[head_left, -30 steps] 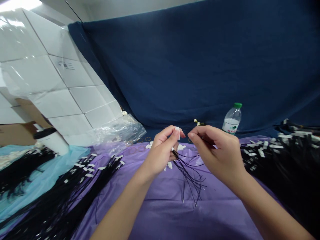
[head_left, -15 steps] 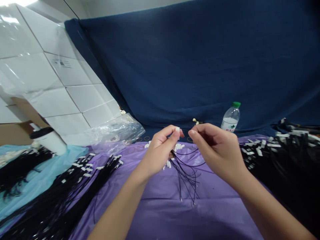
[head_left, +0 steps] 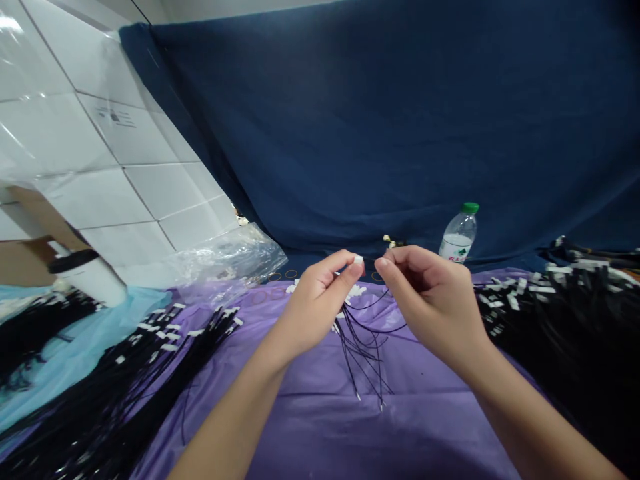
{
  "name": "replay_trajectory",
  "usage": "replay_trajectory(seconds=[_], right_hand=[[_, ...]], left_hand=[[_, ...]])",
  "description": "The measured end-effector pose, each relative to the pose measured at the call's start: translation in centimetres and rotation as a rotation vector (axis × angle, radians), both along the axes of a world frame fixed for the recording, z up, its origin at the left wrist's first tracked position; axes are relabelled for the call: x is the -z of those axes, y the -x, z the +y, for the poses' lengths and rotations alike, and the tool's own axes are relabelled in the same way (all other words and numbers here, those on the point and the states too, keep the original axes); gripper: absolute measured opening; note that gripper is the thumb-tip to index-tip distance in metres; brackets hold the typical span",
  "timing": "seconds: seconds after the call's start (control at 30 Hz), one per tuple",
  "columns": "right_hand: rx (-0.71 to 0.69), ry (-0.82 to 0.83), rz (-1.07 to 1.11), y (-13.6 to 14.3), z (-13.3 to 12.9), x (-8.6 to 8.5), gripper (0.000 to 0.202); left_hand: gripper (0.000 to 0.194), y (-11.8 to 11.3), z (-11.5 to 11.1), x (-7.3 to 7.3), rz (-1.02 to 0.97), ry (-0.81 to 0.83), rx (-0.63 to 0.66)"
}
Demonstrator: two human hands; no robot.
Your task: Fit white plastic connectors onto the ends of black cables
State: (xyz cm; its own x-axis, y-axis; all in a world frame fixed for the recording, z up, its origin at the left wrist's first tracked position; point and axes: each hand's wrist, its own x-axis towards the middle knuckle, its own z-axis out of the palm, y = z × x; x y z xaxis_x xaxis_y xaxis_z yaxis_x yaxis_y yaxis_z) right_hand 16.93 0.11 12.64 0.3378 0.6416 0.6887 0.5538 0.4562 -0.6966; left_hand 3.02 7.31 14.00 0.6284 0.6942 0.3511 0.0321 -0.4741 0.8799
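My left hand (head_left: 320, 300) pinches a small white connector (head_left: 359, 260) between thumb and forefinger. Thin black wires (head_left: 357, 347) hang below that hand over the purple cover, their tips pale. Just to the right, my right hand (head_left: 435, 287) is closed with thumb against forefinger; black wires run towards it, and whatever sits at its fingertips is too small to make out. Small white pieces (head_left: 355, 291) lie on the purple cover behind my left hand.
Bundles of black wires with white ends lie at left (head_left: 165, 373) and right (head_left: 560, 320). A bottle with a green cap (head_left: 457, 237) stands behind my right hand. At the left are a white cup (head_left: 93, 277), clear plastic (head_left: 220, 257) and white boxes (head_left: 95, 140). A blue cloth (head_left: 380, 127) hangs behind.
The view has shifted slightly. The hanging wires have swung a little to the left. Both hands keep nearly the same pose, with their fingertips slightly closer together.
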Motion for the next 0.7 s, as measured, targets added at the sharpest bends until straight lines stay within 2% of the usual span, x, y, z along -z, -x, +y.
replay_trajectory(seconds=[0.57, 0.63, 0.7], right_hand=[[0.022, 0.009, -0.090, -0.07, 0.23, 0.17, 0.013], [0.117, -0.031, -0.192, -0.24, 0.12, 0.02, 0.006], [0.273, -0.149, -0.319, -0.31, -0.34, -0.35, 0.012]], left_hand=[[0.031, -0.23, 0.17, 0.17, -0.019, 0.107, 0.051], [0.030, -0.23, 0.24, -0.07, -0.044, 0.162, 0.021], [0.028, -0.14, 0.51, -0.36, -0.092, 0.238, -0.034]])
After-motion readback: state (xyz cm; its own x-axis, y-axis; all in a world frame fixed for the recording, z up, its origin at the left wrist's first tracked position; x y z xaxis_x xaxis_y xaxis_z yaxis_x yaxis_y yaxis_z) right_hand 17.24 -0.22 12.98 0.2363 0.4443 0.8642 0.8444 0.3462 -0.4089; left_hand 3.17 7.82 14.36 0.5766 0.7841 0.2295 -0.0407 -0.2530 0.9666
